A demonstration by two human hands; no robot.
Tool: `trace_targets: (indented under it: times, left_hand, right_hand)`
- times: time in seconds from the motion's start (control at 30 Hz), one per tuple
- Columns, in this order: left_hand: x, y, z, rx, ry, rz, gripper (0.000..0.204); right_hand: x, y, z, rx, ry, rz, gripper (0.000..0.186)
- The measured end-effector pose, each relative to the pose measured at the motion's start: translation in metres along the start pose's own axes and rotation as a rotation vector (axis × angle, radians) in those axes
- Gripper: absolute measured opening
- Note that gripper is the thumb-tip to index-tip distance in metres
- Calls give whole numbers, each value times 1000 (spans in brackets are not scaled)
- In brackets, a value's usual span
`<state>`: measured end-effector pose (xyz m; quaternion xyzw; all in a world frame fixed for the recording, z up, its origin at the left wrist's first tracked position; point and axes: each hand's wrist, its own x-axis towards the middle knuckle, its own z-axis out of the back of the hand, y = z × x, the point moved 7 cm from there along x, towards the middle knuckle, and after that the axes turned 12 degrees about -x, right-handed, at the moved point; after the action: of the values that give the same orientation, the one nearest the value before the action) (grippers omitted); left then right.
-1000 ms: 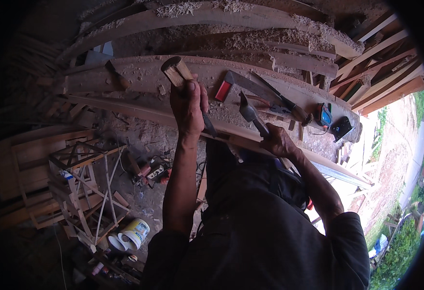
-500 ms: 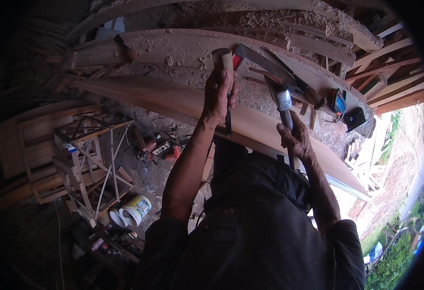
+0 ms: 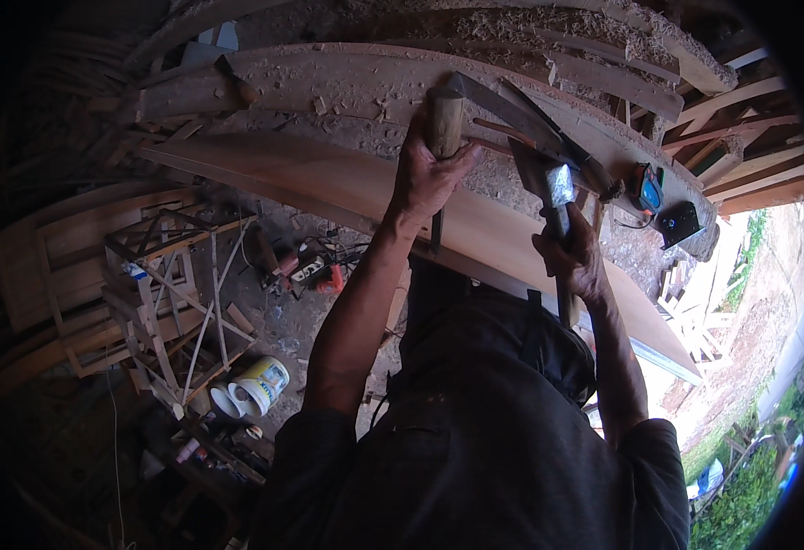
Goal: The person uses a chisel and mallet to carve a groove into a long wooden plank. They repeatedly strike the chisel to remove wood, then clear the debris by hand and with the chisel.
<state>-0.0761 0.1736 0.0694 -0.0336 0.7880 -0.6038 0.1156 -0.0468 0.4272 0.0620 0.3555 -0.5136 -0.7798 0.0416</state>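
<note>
My left hand (image 3: 428,179) is closed around the thick wooden handle of a chisel (image 3: 444,124). Its dark blade points down at the near edge of a long wooden board (image 3: 329,179); whether the tip touches is unclear. In my right hand (image 3: 578,261) is a hatchet (image 3: 561,188), gripped by its handle, with a dark flat blade on the left and a shiny metal back. The hatchet stays apart from the chisel, to its right. The board lies slantwise in front of my body.
Behind the board, a shaving-strewn curved beam (image 3: 356,82) carries a long dark tool (image 3: 549,128), a blue tape measure (image 3: 648,188) and a black metal piece (image 3: 679,225). On the left floor are a wooden frame (image 3: 177,302), an orange power tool (image 3: 330,280) and a white bucket (image 3: 264,383).
My left hand has turned, and the chisel handle has shifted right. My right hand with the hatchet has moved slightly right.
</note>
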Motion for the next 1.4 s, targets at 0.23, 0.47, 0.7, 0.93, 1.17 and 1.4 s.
trace_targets:
  times: [0.23, 0.47, 0.7, 0.93, 1.17, 1.4]
  left_hand:
    - [-8, -7, -11, 13, -51, 104, 39]
    - [-15, -12, 8, 193, -122, -195, 36]
    - [-14, -8, 20, 104, -165, -150, 35]
    - [0, -8, -2, 202, -70, -208, 37]
    - [6, 15, -2, 185, -69, -150, 31]
    - [13, 33, -2, 262, -30, -70, 37]
  right_hand:
    - [-1, -6, -1, 24, -7, -10, 35]
    - [6, 25, 10, -114, -16, 49, 40]
    - [20, 47, 7, -185, 40, 123, 43]
    - [30, 74, 6, -324, -17, 247, 53]
    - [52, 127, 49, -477, -120, 414, 46]
    - [87, 167, 49, -878, -29, 714, 35]
